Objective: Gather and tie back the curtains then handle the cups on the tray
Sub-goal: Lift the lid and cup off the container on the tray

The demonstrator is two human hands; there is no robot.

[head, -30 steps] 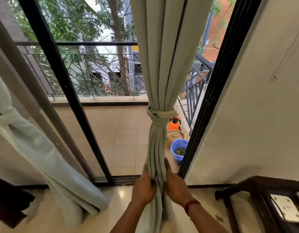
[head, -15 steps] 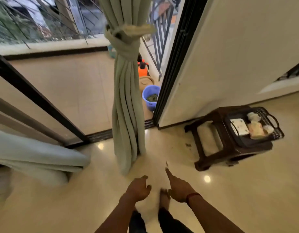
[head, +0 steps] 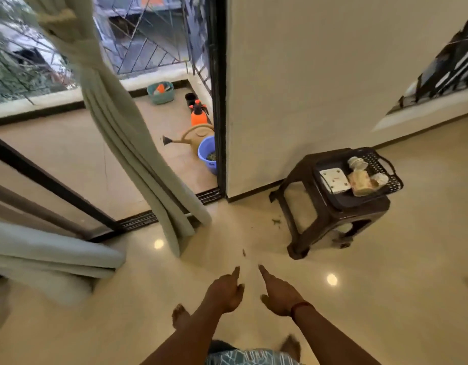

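Note:
A pale green curtain (head: 127, 143) hangs gathered, tied near its top with a band (head: 59, 19), its lower end reaching the doorway floor. A second pale curtain (head: 43, 256) lies bunched low at the left. At the right, a dark tray (head: 385, 164) rests on a dark stool (head: 341, 214) and holds white cups (head: 358, 162), a white square plate and a beige item. My left hand (head: 225, 293) and my right hand (head: 280, 295) hover low over the floor, apart from the curtain, holding nothing, fingers loose and forefingers extended.
Beyond the black door frame (head: 218, 101) is a balcony with a blue bucket (head: 208, 155), a tan watering can (head: 193, 135), an orange sprayer (head: 198, 115) and a teal basket (head: 160, 92). A cream wall (head: 319, 83) stands behind the stool. My bare feet show below.
My hands let go of the tied curtain and dropped away from it. My view swung down and to the right, bringing the stool and tray into sight.

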